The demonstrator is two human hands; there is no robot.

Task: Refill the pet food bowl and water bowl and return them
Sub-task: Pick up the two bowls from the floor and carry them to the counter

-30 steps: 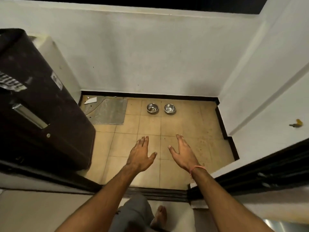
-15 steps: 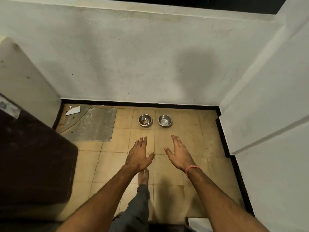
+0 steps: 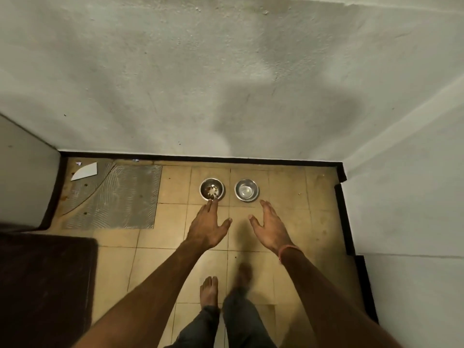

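Note:
Two small steel bowls stand side by side on the tan tiled floor near the back wall. The left bowl (image 3: 211,189) holds a few bits of food. The right bowl (image 3: 246,190) looks bare and shiny inside. My left hand (image 3: 208,227) is stretched forward with straight fingers, its fingertips overlapping the left bowl's near rim in the image. My right hand (image 3: 272,226) is also flat and spread, just short of the right bowl. Neither hand holds anything.
A grey ridged mat (image 3: 113,197) with a white scrap (image 3: 85,171) lies at the back left. A dark brown door (image 3: 42,285) stands at the left. White walls with black skirting (image 3: 344,214) close the back and right. My bare feet (image 3: 209,292) are on the tiles.
I have stepped further into the alcove. The bowls are nearer and both hands have reached forward, the left one up to the left bowl's rim.

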